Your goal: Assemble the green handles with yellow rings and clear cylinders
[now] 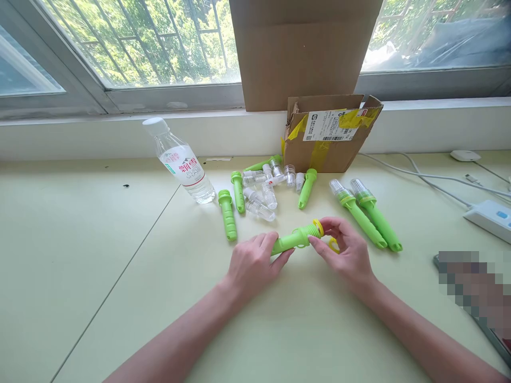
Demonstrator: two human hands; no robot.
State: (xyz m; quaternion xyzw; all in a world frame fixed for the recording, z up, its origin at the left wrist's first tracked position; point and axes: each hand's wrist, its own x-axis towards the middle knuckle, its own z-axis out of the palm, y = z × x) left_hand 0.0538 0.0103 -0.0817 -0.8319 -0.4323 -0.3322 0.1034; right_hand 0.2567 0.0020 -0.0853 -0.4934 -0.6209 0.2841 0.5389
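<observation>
Holding the green handle between both hands, low over the table, with its threaded end pointing right and slightly away. Gripping its narrow end in the left hand, closed with thumb and fingers wrapped around opposite sides. Bringing the right hand to the threaded end, partly open and curved, touching the yellow ring at the mouth with the fingertips and the handle's collar with the thumb tip; not showing clearly whether pinching the ring. Showing a second yellow ring between right thumb and fingers, not telling whether held or lying beneath.

Turning the back of the left hand upward, reaching in from the lower left with the forearm slanting right. Reaching in from the lower right on the other side, slanting left, pointing the thumb toward the left hand.

Lying beyond the hands: loose green handles and clear caps, between a leaning water bottle and a cardboard box. Resting side by side to the right of the right hand: two capped green tubes.
</observation>
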